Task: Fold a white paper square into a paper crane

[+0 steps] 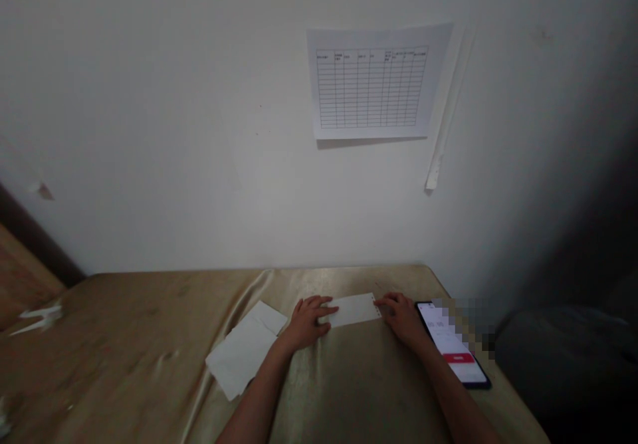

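A small white sheet of paper (353, 310) lies flat on the cloth-covered table, with a row of small holes or notches along its right edge. On its left end rests my left hand (309, 322), open, fingers spread and their tips touching the paper. My right hand (400, 316) is at the perforated edge, its index fingertip on the paper and its fingers reaching out loosely. Nothing is visibly gripped by either hand. Left of my left forearm lies a loose pile of white sheets (244, 351), partly hidden by that forearm.
A phone (457, 357) with a lit screen lies right of my right hand, partly blurred out. The table's cloth (343, 391) is wrinkled at left. White scraps (40, 318) lie at far left. A printed table sheet (371, 85) hangs on the wall (174, 131) behind.
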A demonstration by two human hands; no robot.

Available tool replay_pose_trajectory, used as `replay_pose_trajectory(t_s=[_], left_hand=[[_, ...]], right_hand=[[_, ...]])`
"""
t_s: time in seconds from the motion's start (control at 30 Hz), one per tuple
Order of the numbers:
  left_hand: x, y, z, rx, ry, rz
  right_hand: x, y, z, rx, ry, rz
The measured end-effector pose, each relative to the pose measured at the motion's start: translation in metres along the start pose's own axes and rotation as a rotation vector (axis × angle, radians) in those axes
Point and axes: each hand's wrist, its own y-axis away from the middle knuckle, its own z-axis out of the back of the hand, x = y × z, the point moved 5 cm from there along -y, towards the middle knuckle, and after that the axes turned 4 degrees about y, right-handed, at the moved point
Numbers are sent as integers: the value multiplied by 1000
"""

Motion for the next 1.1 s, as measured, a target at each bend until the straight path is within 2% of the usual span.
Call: replay_pose_trajectory(t_s=[0.1,0.23,0.47,0.8,1.1], left_hand=[[-5,1,0,-36,-7,10],[-15,0,-6,-163,-45,82],[-40,-1,-17,-310,-124,193],[-44,-6,-23,-323,-126,267],[-38,-9,-21,-284,-78,286]], right_hand=[[10,5,1,-51,13,-3],[28,14,3,-144,75,-55],[46,19,-2,-186,102,-117],[57,24,3,-246,96,-118],[40,14,-2,-128,33,-164]])
